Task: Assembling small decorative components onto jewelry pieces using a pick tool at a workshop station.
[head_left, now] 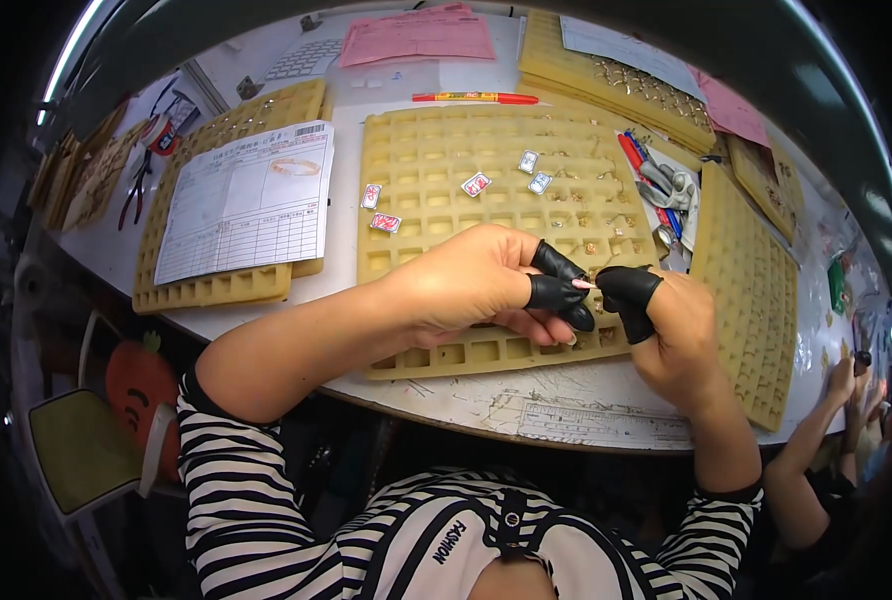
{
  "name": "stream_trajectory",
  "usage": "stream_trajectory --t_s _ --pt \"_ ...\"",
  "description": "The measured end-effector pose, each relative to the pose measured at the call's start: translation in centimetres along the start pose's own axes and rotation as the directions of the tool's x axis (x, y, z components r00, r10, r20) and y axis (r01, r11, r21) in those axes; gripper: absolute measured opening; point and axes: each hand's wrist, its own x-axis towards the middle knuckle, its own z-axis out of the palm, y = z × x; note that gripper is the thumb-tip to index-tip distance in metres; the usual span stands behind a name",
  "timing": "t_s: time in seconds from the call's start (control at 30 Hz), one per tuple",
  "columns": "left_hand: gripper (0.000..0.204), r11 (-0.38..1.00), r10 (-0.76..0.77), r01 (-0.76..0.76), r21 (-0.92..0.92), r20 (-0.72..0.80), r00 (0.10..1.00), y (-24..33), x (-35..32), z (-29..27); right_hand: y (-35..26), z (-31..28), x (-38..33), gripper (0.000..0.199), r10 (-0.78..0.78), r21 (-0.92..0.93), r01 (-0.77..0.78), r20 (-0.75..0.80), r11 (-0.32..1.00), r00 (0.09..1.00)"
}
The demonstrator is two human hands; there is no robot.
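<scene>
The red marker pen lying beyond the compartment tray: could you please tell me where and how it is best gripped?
Probably by the middle of its barrel, from above, thumb on the near side and fingertips on the far side. The red marker pen is slim, uncovered and lies crosswise just beyond the far edge of the compartment tray, so a pinch across its width should suit.

In front of you, a white table (436,402) is carrying a yellow tray (426,150); a red-and-yellow pen (476,99) is lying just beyond, more trays (746,290) are flanking it, pliers (138,188) lying left.
</scene>
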Motion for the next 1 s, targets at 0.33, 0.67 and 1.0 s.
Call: stream_trajectory --t_s 0.33,0.67,1.0 --pt "0.020 1.000 -0.011 0.011 0.011 -0.007 1.000 0.05 -0.01 0.01 -0.23 -0.03 -0.05 0.027 0.039 0.034 -0.038 -0.020 0.999 0.999" --pt "0.022 1.000 -0.018 0.018 0.023 -0.007 1.000 0.14 0.01 0.07 0.01 0.07 -0.20 0.027 0.080 0.097 -0.077 -0.022 0.992 0.997" --pt "0.021 0.999 -0.017 0.017 0.035 -0.002 1.000 0.17 -0.06 0.08 0.24 0.14 -0.29 0.034 0.093 0.086 -0.091 -0.014 0.992 0.996"
